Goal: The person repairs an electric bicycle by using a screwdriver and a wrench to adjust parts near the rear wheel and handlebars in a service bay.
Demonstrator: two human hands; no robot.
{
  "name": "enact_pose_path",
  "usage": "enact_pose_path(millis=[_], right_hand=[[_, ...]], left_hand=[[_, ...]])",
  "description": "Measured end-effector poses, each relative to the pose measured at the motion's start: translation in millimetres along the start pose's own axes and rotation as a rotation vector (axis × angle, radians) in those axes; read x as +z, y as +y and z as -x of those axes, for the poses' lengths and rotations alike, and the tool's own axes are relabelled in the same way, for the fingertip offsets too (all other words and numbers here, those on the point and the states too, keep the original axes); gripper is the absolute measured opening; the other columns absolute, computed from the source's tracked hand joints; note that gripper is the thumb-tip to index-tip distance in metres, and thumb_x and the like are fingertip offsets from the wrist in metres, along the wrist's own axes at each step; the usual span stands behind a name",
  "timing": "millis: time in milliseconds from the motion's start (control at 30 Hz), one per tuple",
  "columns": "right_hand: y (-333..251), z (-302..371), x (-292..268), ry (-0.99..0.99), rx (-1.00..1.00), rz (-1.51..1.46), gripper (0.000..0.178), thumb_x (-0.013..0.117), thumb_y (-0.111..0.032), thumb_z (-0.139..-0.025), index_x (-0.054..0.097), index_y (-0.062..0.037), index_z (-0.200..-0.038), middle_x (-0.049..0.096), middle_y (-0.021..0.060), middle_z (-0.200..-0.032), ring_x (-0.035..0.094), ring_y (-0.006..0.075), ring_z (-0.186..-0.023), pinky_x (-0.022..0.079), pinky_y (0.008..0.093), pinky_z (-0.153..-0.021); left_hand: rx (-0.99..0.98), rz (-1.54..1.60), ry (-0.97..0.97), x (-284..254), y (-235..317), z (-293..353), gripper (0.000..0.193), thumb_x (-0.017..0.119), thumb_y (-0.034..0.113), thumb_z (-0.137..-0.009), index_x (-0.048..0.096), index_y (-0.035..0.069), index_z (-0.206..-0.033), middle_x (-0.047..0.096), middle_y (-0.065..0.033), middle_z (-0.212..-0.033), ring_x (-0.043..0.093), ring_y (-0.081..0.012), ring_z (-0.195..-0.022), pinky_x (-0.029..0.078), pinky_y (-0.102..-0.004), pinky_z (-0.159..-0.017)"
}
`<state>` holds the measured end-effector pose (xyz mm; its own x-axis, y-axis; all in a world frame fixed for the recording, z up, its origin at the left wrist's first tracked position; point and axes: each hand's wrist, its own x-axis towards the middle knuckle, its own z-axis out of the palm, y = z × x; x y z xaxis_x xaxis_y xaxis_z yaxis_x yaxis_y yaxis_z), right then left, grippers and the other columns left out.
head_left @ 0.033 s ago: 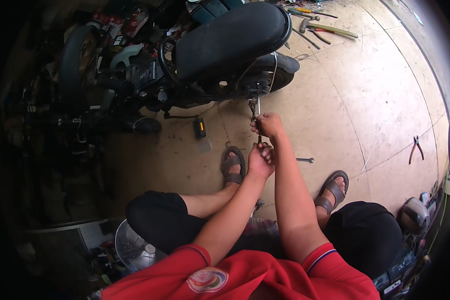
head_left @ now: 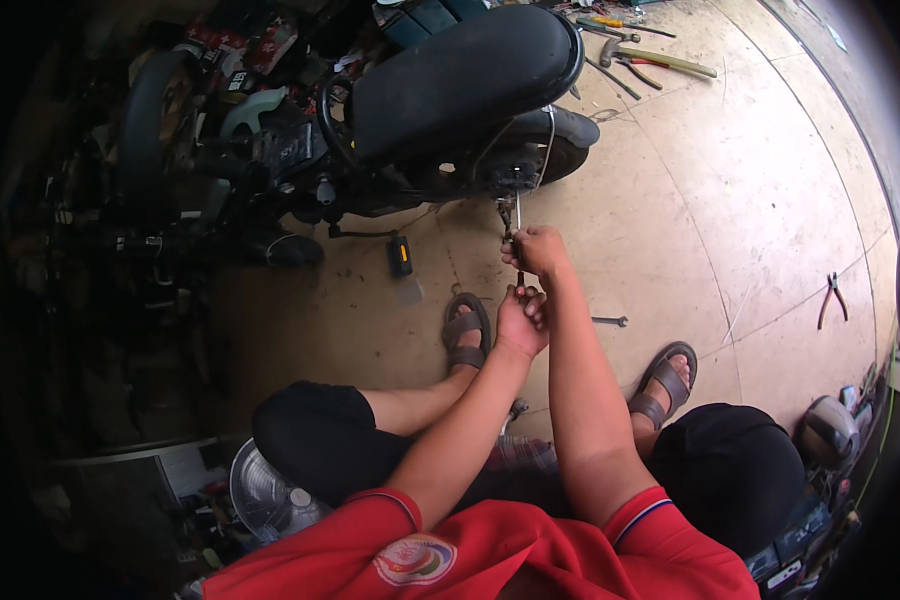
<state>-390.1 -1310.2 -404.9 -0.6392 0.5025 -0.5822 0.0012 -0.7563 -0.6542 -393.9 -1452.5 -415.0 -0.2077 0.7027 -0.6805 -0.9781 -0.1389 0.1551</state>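
A dark motorbike-like two-wheeler with a long black seat [head_left: 460,75] stands ahead of me. From its rear wheel hub [head_left: 515,178] a dark cable [head_left: 506,214] and a bright, thin metal rod [head_left: 518,208] run toward my hands. My right hand [head_left: 538,250] is closed around the cable's lower part, close beside the rod. Just nearer to me, my left hand [head_left: 522,318] has its fingers curled, pinching a dark, thin piece [head_left: 520,279] that reaches up to the right hand. My fingers hide where these parts meet.
A wrench [head_left: 610,321] lies on the tiled floor right of my forearms, with pliers [head_left: 832,299] farther right. Behind the rear wheel are a hammer [head_left: 670,60] and other tools. A black-and-yellow box [head_left: 400,256] sits left of my hands. A fan [head_left: 272,492] stands at lower left.
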Motion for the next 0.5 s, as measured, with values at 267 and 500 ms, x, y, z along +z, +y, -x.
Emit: enact_pose_path(millis=[267,500], right_hand=[[3,-2,-4,0.024,-0.047,-0.019,0.018,0.058,-0.014,-0.1,0.062,0.0033,-0.094,0.069,0.0141,-0.079,0.068,0.0224,-0.06,0.053,0.0293,-0.052],[-3,1,-2,0.022,-0.028,-0.032,0.017,0.058,-0.011,-0.099,0.063,0.0044,-0.094,0.069,0.0133,-0.078,0.067,0.0213,-0.061,0.053,0.0292,-0.052]], left_hand=[[0.827,-1.365,0.359,-11,-13,11,0.025,0.054,0.031,-0.103,0.058,0.007,-0.098,0.056,-0.0008,-0.078,0.05,-0.0117,-0.063,0.044,-0.0277,-0.059],[0.84,-1.466,0.452,-2,-17,12,0.047,0.05,0.046,-0.103,0.059,0.001,-0.108,0.065,-0.0111,-0.09,0.062,-0.0303,-0.081,0.049,-0.041,-0.074]])
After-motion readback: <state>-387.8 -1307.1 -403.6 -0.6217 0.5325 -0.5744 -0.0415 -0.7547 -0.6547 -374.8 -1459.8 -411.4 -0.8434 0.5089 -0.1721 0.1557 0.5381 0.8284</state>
